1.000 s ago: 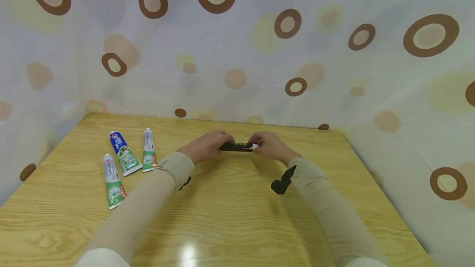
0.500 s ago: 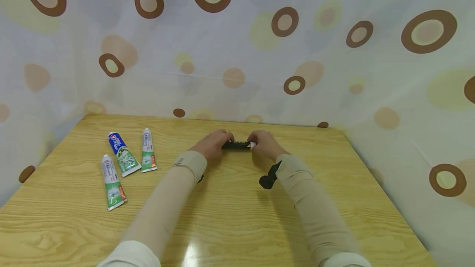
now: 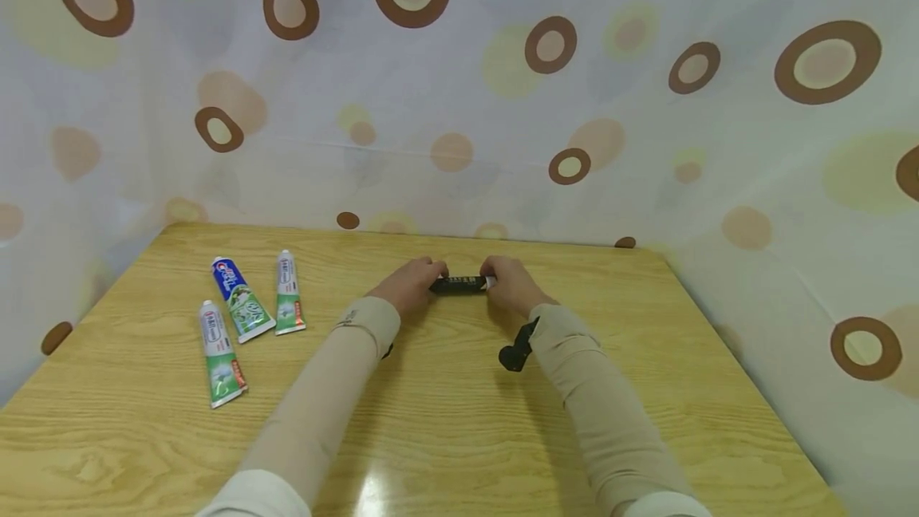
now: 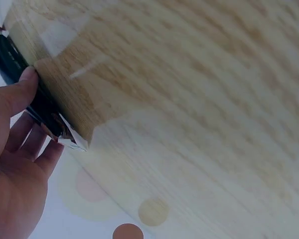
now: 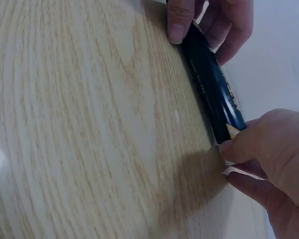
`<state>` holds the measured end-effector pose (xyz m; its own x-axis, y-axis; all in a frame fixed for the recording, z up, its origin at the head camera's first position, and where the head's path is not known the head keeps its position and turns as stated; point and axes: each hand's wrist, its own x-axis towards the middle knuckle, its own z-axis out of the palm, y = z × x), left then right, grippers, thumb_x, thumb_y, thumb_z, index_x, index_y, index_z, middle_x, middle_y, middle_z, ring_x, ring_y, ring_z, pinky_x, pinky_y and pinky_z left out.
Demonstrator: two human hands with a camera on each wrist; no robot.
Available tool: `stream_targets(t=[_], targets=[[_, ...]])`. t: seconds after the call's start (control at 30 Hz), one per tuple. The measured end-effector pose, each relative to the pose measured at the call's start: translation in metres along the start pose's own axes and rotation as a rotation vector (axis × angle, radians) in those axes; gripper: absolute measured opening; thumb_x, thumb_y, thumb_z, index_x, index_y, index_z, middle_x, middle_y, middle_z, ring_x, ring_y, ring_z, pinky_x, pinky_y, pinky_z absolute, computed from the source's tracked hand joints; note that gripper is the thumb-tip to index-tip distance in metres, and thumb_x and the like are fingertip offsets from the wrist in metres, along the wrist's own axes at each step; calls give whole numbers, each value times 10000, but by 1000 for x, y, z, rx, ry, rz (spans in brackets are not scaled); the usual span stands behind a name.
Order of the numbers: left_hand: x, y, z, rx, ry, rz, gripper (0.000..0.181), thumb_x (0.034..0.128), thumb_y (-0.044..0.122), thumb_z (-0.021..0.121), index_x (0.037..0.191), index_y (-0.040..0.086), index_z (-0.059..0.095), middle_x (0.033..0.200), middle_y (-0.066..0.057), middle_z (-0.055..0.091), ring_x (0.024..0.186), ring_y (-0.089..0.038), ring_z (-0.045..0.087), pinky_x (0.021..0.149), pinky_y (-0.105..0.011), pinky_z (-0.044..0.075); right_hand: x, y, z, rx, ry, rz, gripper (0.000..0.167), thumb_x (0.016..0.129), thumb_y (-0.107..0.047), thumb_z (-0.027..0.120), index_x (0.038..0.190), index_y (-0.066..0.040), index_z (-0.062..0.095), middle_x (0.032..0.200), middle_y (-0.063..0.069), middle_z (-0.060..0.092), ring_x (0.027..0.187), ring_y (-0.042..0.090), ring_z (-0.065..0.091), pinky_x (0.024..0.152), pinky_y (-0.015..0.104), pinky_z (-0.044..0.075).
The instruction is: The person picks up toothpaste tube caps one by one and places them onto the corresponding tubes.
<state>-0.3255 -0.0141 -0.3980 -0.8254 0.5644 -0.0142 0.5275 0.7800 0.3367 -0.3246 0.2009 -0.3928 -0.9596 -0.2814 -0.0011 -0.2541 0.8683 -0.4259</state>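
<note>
A slim black carton with printed lettering lies crosswise between the two hands, low over the table towards its back. My left hand grips its left end, thumb on the near side in the left wrist view, where a white torn-looking flap sticks out of the carton's end. At the other end, my right hand pinches the carton near a white end piece, mostly covered by the fingers. In the right wrist view, the right thumb and fingers close on the carton's lower end. What the carton contains is hidden.
On the left of the wooden table lie a blue-and-green toothpaste tube, a white-and-green toothpaste tube and another white-and-green tube. A patterned curtain borders the table's back and sides.
The left forearm has shifted to the right and the right forearm to the left. Less of the carton's white end shows at the right fingers. The tubes stay put.
</note>
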Motion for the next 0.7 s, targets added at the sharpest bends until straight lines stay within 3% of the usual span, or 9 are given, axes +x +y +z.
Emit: stream_targets(t=[0.27, 0.4, 0.53, 0.7], targets=[[-11, -2, -9, 8, -38, -26, 484, 949, 198, 685, 1389, 97, 513, 1211, -109, 576, 1076, -235, 590, 916, -372, 515, -4, 0, -8, 53, -138, 9, 448, 947, -64, 611, 1376, -8, 489, 1354, 227, 561, 1252, 361, 551, 1015, 483, 469], [-21, -7, -17, -9, -49, -42, 563, 940, 291, 695, 1425, 112, 475, 1281, -115, 547, 1190, -282, 540, 992, -431, 475, -9, 4, -13, 109, -177, 22, 485, 974, -86, 552, 1439, -51, 419, 1414, 234, 504, 1280, 369, 528, 1014, 498, 463], [-35, -11, -29, -20, -15, -42, 566, 960, 325, 662, 1438, 93, 463, 1353, -154, 518, 1288, -346, 472, 1054, -484, 421, -19, 8, -20, 165, -130, -1, 444, 986, -70, 467, 1428, -36, 431, 1410, 245, 505, 1294, 383, 515, 1036, 518, 447], [-56, -19, -38, -46, 84, -48, 518, 993, 292, 610, 1432, 57, 465, 1405, -186, 496, 1329, -379, 440, 1075, -506, 406, -35, 16, -27, 225, -2, -42, 388, 994, -42, 432, 1376, 2, 486, 1363, 258, 545, 1266, 386, 536, 1040, 522, 449]])
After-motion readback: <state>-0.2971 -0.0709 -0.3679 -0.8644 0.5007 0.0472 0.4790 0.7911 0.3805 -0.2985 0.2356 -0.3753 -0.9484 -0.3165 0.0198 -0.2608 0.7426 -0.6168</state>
